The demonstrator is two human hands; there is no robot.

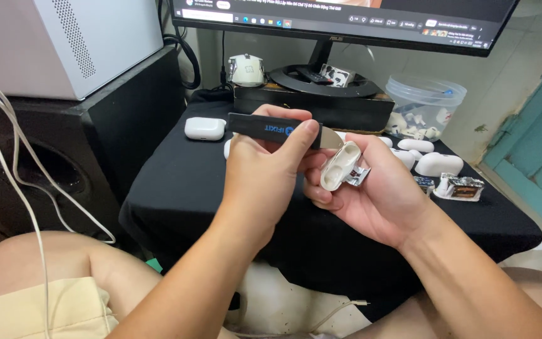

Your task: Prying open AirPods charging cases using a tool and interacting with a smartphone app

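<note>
Both forearms reach up from the lap over the near edge of the black-covered table (177,188). Closed around the black handle of a flat prying tool (271,129), the left hand (265,182) sets its metal blade at the top of the white earbud case shell (339,166). This shell sits cupped in the right hand (377,194), above the table's middle. Keeping the blade shallow in the seam and twisting gently, thumb braced, seems safest; the shell looks thin.

L hand (265,179) grips pry tool (274,129) | R hand (377,194) holds earbud case shell (340,164)
</note>
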